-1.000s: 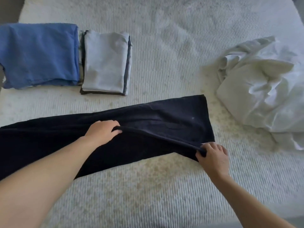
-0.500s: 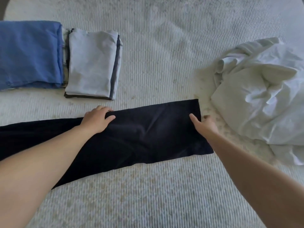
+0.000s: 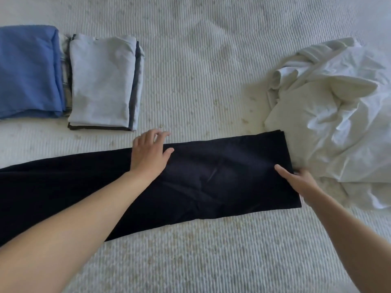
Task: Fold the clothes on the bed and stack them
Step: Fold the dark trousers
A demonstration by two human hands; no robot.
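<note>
Across the near middle of the bed (image 3: 211, 60), a dark navy garment (image 3: 222, 182) lies folded lengthwise into a long flat band, running from the left edge of the view to a squared end just beside a crumpled white garment (image 3: 338, 123). The left hand (image 3: 149, 154) rests flat on the band's far edge near its middle, fingers spread and relaxed, gripping nothing. The right hand (image 3: 300, 182) sits at the band's right end with the thumb laid straight on top of the cloth; the other fingers are mostly hidden beyond the edge, so whether they reach under the cloth cannot be told, but nothing looks pinched.

As a judgement, the task is partway done. The navy piece appears to have its lengthwise fold made and to be in the smoothing stage; it would need folding across its length before it can be stacked. At the far left, a folded blue garment (image 3: 29, 70) and a folded stack topped by a pale grey piece (image 3: 101, 81), with darker layers showing at its edges, lie side by side and look finished. The white heap on the right is unfolded and remains to be dealt with.

No brand, label or writing can be read on any item.
</note>
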